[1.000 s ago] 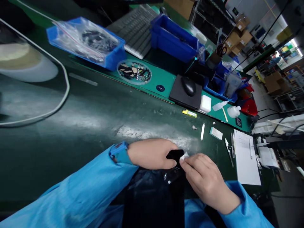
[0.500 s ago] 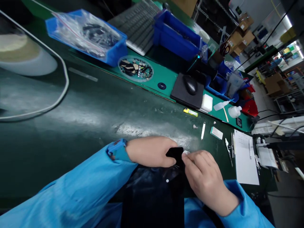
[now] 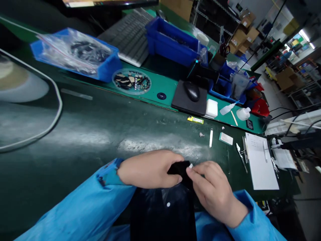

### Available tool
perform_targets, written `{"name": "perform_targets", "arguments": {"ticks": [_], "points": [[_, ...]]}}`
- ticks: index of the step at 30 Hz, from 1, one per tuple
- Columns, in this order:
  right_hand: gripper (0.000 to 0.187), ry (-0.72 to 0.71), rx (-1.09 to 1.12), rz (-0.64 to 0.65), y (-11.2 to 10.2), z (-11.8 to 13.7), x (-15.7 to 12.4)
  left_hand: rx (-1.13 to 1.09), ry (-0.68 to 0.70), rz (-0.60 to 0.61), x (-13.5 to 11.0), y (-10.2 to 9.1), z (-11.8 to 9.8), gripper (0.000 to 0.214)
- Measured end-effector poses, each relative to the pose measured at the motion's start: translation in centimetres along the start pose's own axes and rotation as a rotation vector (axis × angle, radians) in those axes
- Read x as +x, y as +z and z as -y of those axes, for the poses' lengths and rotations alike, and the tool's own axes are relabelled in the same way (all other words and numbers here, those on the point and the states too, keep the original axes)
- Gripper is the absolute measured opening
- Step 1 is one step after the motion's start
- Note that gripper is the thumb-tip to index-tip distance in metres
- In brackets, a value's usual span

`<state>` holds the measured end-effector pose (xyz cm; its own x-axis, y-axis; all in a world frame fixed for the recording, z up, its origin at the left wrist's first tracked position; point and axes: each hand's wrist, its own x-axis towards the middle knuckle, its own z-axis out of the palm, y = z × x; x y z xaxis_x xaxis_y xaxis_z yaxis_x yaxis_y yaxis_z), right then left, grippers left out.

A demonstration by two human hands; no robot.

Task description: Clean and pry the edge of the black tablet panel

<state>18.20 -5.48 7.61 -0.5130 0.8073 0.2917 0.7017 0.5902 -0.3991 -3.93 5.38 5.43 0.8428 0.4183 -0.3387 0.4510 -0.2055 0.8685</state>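
Two bare hands, the left hand (image 3: 150,169) and the right hand (image 3: 213,190), are pinching one small black part (image 3: 179,167). Two large blue plastic bins (image 3: 107,68) (image 3: 170,50), one grey keyboard (image 3: 127,33), one black computer mouse (image 3: 192,91) and two white squeeze bottles (image 3: 227,108) (image 3: 242,113) are sitting beyond.

Setting: electronics assembly workshop; a green work mat (image 3: 75,134) covers the bench; blue parts bins (image 3: 173,43), a dish of small components (image 3: 131,81), a keyboard (image 3: 127,35); stacked cartons (image 3: 247,31) on warehouse shelving behind.

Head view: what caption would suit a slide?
Left hand grips a small black part; right hand pinches a white bit beside it.
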Motion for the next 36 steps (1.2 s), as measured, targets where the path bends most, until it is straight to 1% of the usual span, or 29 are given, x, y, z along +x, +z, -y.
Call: {"name": "perform_targets", "arguments": {"ticks": [2, 4, 8, 11, 16, 18, 24, 26, 30, 32, 33, 36], "points": [[0.034, -0.013, -0.003, -0.053, 0.2, -0.5, 0.9, 0.019, -0.024, -0.010, -0.1, 0.1, -0.1, 0.021], [0.033, -0.023, 0.000, -0.044, 0.2, -0.6, 1.2, 0.012, -0.036, 0.001, -0.1, 0.2, -0.1, 0.021], [0.037, -0.021, 0.027, 0.025, 0.0, 0.2, -0.6, -0.045, -0.034, 0.042, -0.1, 0.0, -0.2, 0.020], [0.038, 0.002, 0.068, 0.024, 0.1, 0.4, -1.5, -0.069, -0.042, 0.072, 0.1, 0.1, -0.2, 0.019], [0.030, 0.003, 0.068, -0.077, 0.6, -0.4, 0.2, 0.011, -0.070, 0.043, -0.1, 0.4, -0.1, 0.025], [0.030, 0.003, 0.062, -0.078, 0.7, -0.2, 0.3, 0.006, -0.062, 0.046, -0.2, 0.4, 0.0, 0.027], [0.039, 0.008, 0.141, -0.024, 0.3, 1.1, -1.8, -0.054, -0.052, 0.083, -0.4, 0.3, 0.1, 0.020], [0.039, 0.015, 0.143, -0.042, 0.2, 1.0, -1.3, -0.048, -0.047, 0.076, -0.4, 0.4, 0.1, 0.021], [0.032, 0.030, 0.159, -0.106, 0.3, -0.6, 1.2, -0.023, -0.065, 0.066, -0.5, 0.4, -0.1, 0.022], [0.030, 0.108, 0.221, -0.119, 0.5, -1.8, 1.8, -0.041, -0.061, 0.090, -0.6, 0.3, -0.3, 0.020], [0.029, 0.184, 0.264, -0.115, 0.7, -2.4, 1.9, -0.053, -0.060, 0.104, -0.7, 0.2, -0.4, 0.019], [0.022, 0.480, 0.373, -0.096, 0.8, -3.8, 1.1, -0.063, -0.072, 0.117, -0.8, -0.2, -0.6, 0.017]]}}
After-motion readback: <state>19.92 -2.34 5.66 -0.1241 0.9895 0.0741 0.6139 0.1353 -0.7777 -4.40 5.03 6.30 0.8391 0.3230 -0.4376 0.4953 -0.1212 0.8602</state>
